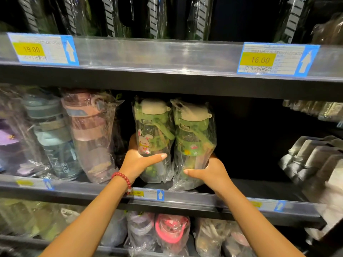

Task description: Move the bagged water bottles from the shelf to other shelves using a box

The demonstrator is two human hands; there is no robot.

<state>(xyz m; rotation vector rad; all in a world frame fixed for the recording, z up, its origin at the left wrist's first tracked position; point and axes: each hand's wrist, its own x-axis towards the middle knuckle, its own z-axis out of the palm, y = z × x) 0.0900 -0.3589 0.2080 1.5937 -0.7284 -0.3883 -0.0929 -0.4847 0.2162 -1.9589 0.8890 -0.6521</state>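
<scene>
On the middle shelf, two green water bottles in clear plastic bags stand side by side, touching each other. The left hand holds the left green bottle, the one with a bunny picture, with a closed grip: the thumb lies across the front and the fingers go round the back. A red bead bracelet sits on that wrist. The right hand holds the right green bottle low down, its grip closed on the bag and bottle, thumb in front. Both bottles have pale cream lids and stand upright at the front of the shelf. To the left stand a pink bottle and a blue bottle, also in bags. A price tag on the shelf edge above reads 16.00. More bagged bottles sit on the shelf below.
</scene>
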